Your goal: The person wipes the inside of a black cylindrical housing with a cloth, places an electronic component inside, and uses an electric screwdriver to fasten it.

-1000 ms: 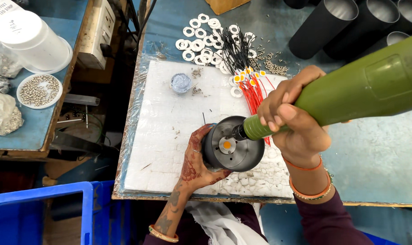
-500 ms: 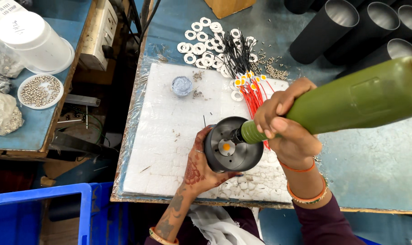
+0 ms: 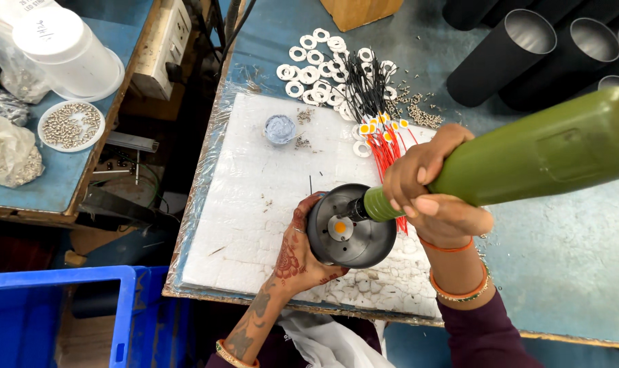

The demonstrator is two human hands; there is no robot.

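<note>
On the white foam surface (image 3: 255, 204) | left hand (image 3: 297, 255) cups round black housing (image 3: 351, 235), palm up | right hand (image 3: 428, 194) clenched around green power driver (image 3: 527, 160), tip inside housing | white tub (image 3: 67, 51) far left

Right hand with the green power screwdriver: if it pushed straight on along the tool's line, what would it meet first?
The right hand aims the green power screwdriver down-left into the round black housing that the left hand steadies. Its bit likely meets the housing's inner plate first, beside the yellow disc; depth is unclear.

clear plastic bags (image 3: 6, 153) of small parts | far left bench | white tub (image 3: 67, 51) beside them
</note>
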